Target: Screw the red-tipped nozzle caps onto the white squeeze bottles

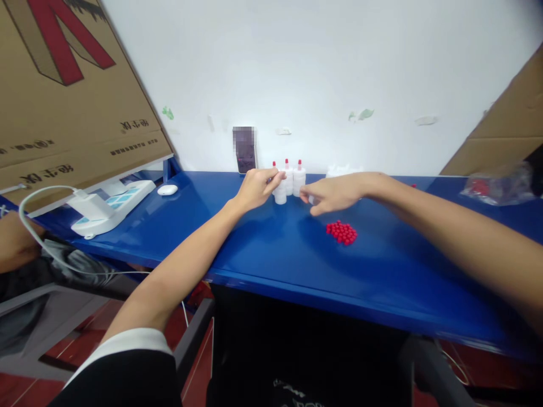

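Note:
My left hand (257, 187) is at the row of small white plastic bottles by the wall, its thumb and fingertips closed at the top of the front white bottle (280, 196). Behind it stand other white bottles (299, 182) with pointed red tips. To their right, my right hand (335, 193) hovers palm down, thumb and forefinger apart. A bit of white shows between those fingers; I cannot make out whether it is touched. Just below this hand lies a pile of small red caps (341, 232) on the blue table (271, 249).
Further white pieces (339, 169) stand behind my right wrist. A phone (245, 150) leans on the wall. Leftward are a white earbud case (167, 190), a power strip (123, 206) with a plugged charger, and a large cardboard box (76, 107). A clear plastic bag (498, 183) lies far right.

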Demonstrator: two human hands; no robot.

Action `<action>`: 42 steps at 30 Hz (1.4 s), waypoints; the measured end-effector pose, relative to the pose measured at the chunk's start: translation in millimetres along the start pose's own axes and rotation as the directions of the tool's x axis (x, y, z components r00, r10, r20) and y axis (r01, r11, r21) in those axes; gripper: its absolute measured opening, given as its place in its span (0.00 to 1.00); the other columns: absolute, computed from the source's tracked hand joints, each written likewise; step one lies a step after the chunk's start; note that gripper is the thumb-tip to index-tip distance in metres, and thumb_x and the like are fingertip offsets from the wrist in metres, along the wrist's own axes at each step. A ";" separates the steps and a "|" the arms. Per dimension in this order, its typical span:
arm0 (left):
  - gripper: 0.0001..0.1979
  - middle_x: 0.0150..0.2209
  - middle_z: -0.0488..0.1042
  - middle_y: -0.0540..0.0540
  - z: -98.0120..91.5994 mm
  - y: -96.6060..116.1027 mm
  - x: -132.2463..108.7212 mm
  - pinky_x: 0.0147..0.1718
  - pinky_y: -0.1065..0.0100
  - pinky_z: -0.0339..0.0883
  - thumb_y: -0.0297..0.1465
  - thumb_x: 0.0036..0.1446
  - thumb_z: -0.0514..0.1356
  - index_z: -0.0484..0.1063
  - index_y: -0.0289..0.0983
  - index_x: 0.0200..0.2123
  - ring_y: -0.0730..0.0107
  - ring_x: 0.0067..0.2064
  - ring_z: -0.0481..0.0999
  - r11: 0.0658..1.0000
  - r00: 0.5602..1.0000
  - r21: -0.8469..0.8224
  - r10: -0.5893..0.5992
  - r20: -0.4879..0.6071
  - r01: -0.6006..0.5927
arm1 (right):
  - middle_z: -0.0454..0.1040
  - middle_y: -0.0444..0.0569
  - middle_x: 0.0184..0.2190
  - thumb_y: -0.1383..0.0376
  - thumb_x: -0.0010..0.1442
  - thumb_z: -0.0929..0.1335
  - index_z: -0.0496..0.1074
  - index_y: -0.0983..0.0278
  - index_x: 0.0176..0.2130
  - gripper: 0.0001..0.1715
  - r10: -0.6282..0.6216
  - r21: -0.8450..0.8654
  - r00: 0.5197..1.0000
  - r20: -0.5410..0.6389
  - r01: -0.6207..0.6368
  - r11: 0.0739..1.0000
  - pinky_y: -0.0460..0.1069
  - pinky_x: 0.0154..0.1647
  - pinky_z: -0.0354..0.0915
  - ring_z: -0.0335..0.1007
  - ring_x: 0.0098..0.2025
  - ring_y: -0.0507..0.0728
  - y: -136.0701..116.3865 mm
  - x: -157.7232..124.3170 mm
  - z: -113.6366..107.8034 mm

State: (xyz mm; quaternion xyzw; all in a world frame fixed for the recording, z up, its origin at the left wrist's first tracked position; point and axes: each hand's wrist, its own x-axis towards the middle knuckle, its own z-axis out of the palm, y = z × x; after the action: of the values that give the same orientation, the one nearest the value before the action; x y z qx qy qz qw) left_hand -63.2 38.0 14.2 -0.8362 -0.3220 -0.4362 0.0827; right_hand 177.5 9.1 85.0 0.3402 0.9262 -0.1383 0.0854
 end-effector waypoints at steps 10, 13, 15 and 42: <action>0.31 0.24 0.73 0.48 -3.8 13.0 10.1 0.31 0.67 0.63 0.52 0.74 0.49 0.71 0.37 0.25 0.73 0.27 0.70 0.987 0.958 -0.150 -0.097 -0.269 0.057 | 0.74 0.49 0.35 0.66 0.67 0.61 0.61 0.61 0.56 0.19 -0.107 0.116 0.955 -0.277 0.143 0.983 0.53 0.33 0.63 0.66 0.27 0.55 -1.8 1.8 -0.2; 0.35 0.19 0.66 0.51 -0.5 18.3 12.1 0.26 0.67 0.59 0.55 0.72 0.49 0.63 0.38 0.19 0.75 0.22 0.64 0.940 0.939 -0.314 -0.222 -0.264 0.134 | 0.78 0.48 0.39 0.65 0.67 0.62 0.51 0.59 0.65 0.30 -0.153 0.220 0.921 -0.359 0.243 0.945 0.53 0.35 0.67 0.69 0.27 0.54 -8.2 -0.9 0.7; 0.36 0.17 0.64 0.52 3.8 23.1 11.8 0.24 0.67 0.57 0.57 0.71 0.50 0.60 0.38 0.18 0.76 0.20 0.62 0.912 0.935 -0.373 -0.268 -0.232 0.169 | 0.80 0.51 0.43 0.64 0.67 0.64 0.50 0.60 0.65 0.31 -0.165 0.287 0.916 -0.366 0.279 0.916 0.54 0.38 0.69 0.72 0.29 0.55 -12.2 -3.0 0.7; 0.36 0.15 0.63 0.54 15.5 37.4 11.5 0.17 0.70 0.55 0.66 0.55 0.60 0.61 0.38 0.20 0.78 0.17 0.62 0.696 0.895 -0.632 -0.446 -0.008 0.341 | 0.81 0.54 0.46 0.59 0.66 0.68 0.66 0.62 0.55 0.20 -0.169 0.409 0.875 -0.454 0.373 0.833 0.53 0.37 0.71 0.78 0.34 0.56 -13.7 2.5 3.5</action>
State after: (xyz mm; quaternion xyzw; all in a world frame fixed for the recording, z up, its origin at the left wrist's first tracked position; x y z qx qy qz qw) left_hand -25.1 20.8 19.1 -0.6898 -0.3260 -0.5901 -0.2641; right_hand 166.9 -0.5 83.7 0.2336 0.8983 -0.3044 -0.2142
